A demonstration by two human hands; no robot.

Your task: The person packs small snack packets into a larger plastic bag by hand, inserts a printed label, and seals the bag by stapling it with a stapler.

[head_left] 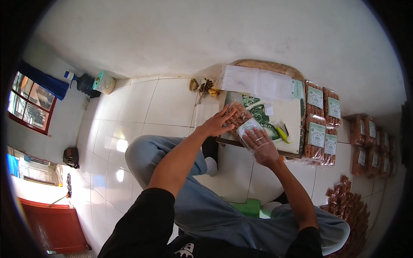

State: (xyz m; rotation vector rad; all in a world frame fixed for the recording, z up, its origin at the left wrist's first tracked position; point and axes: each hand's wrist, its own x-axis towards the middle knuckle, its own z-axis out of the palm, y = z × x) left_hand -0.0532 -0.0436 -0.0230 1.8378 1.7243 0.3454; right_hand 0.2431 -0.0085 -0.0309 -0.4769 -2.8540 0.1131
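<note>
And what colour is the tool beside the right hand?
The tool is mostly yellow-green; head view.

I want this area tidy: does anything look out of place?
Two things: bananas lie on the floor by the low table, and brown packets sit in a loose heap, unlike the stacked labelled packs.
</note>
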